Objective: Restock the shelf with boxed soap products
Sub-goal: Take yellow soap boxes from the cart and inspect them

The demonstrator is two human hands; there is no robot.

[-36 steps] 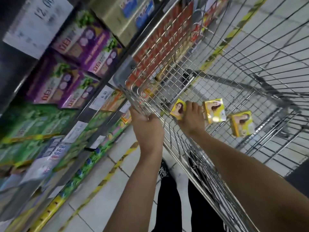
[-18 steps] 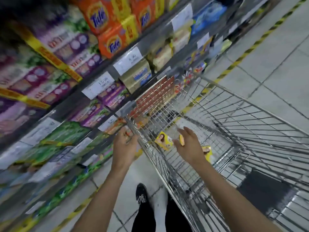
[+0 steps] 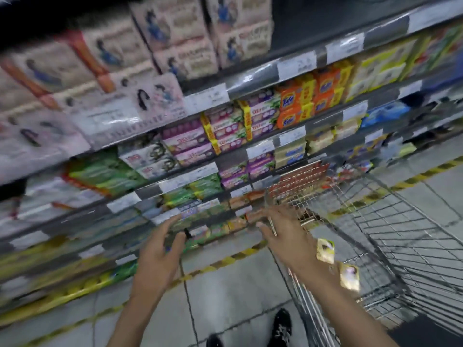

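My right hand (image 3: pixel 283 236) is above the near left corner of the wire cart (image 3: pixel 411 221). It holds a yellow soap box (image 3: pixel 272 226), of which only a thin edge shows between the fingers. Two more yellow soap boxes (image 3: pixel 325 250) (image 3: pixel 349 275) lie in the cart just right of that wrist. My left hand (image 3: pixel 160 249) hangs in the air in front of the lower shelves, fingers spread, holding nothing. The shelf unit (image 3: pixel 250 78) runs across the left and top, blurred by motion.
The shelves hold pink packs at the top left, orange Tide boxes (image 3: pixel 298 106), purple and green soap packs, and white price tags on the rails. A yellow-and-black floor stripe (image 3: pixel 225 261) runs along the shelf base. My shoes (image 3: pixel 283 324) stand on grey tiles beside the cart.
My left hand has let go of the cart rim and opened. My right hand has lifted out of the cart with a yellow box. The view has swung up toward the shelves.
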